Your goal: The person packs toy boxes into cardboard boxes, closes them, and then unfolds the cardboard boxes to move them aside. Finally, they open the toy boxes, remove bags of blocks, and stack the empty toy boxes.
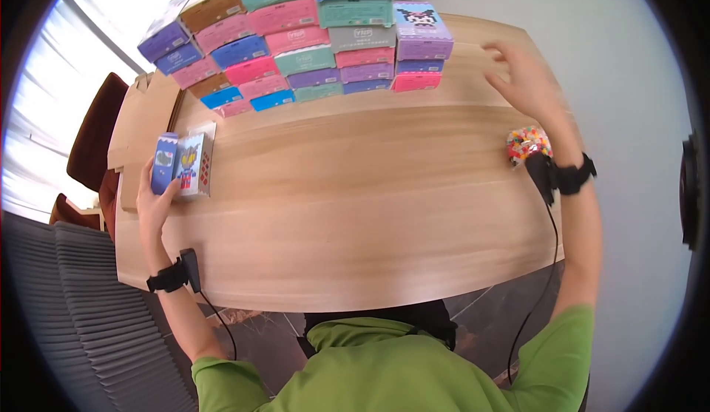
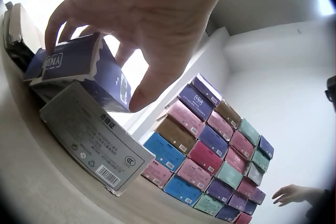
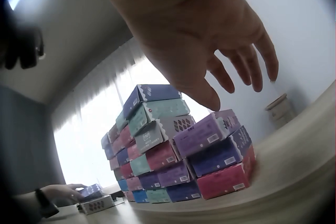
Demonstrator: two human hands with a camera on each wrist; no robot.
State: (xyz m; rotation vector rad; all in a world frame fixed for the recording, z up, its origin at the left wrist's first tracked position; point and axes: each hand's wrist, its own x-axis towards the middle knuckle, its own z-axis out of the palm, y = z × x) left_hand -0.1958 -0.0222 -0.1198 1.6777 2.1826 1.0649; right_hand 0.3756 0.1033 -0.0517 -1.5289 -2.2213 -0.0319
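Note:
On the left of the table my left hand (image 1: 153, 203) grips a small blue box (image 1: 164, 166), fingers on one side and thumb on the other. A white box (image 1: 194, 164) with a colourful pixel figure lies right beside it; in the left wrist view the blue box overlaps this box's printed end. My right hand (image 1: 526, 86) is over the right side of the table with fingers spread and nothing in them. Closest to it is the purple box (image 1: 424, 46) with a black-and-white character, at the right end of the stack.
Several rows of coloured boxes (image 1: 303, 61) form a tall stack along the back. A clear bag of multicoloured beads (image 1: 526, 144) lies under the right wrist. Brown cardboard (image 1: 140, 127) stands at the left edge, and a pale wall (image 1: 636, 116) runs along the right.

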